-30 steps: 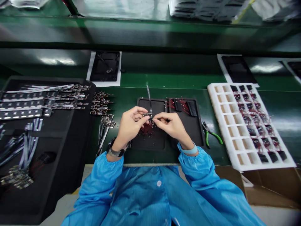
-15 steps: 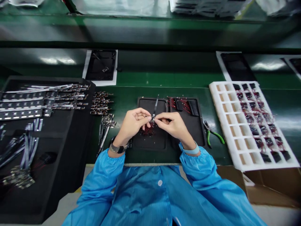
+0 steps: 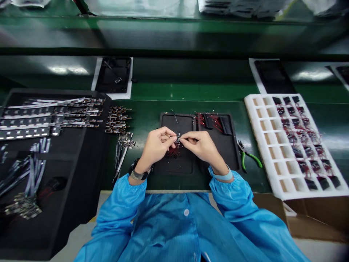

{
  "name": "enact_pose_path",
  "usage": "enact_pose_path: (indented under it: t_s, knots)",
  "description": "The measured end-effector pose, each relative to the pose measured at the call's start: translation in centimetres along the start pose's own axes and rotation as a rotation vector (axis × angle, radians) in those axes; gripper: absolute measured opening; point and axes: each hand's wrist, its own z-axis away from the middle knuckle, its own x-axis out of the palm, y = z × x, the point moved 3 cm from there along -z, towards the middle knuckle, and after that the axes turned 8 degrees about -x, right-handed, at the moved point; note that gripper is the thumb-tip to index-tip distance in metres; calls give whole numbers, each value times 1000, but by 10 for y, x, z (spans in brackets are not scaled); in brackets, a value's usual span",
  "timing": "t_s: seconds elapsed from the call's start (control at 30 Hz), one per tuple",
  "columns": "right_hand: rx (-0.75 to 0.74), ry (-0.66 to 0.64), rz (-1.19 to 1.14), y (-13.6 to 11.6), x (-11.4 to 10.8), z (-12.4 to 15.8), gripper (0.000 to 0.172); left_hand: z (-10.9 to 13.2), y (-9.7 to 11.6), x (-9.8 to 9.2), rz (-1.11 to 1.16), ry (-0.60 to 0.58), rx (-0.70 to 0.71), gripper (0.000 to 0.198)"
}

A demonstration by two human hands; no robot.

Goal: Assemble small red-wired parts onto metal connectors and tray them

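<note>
My left hand and my right hand meet fingertip to fingertip above a black tray. Pinched between them is a small circuit board, mostly covered by the fingers. A thin dark strip shows beyond it; whether the two join I cannot tell. Below the fingertips, a pile of short red wires lies in the tray. A second black tray adjoins it on the right, with black parts on red wires at its far end.
Green-handled pliers lie right of the trays, beside a white foam tray partly filled with black wired parts. To the left are stacked small boards and a large black bin holding strips. Dark panels lie farther back.
The strip beyond my fingertips has swung left and looks shorter and darker. Both hands keep their pinch on the board with only slight finger movement; the whole view has shifted a little.
</note>
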Motion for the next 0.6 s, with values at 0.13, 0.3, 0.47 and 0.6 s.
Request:
enact_pose_path:
  t_s: [0.13,0.3,0.47,0.6]
  knots:
    - [21,-19,7,-1,-1,0,24,1,-2,1,-19,4,13,16]
    - [31,-37,-9,0,-3,2,24,2,-1,2,-17,-25,2,14]
    - [42,-42,-16,3,-2,2,24,0,-2,3,-26,-24,20,12]
    - [86,-62,-70,5,-2,1,28,-1,-2,3,-3,-29,15,13]
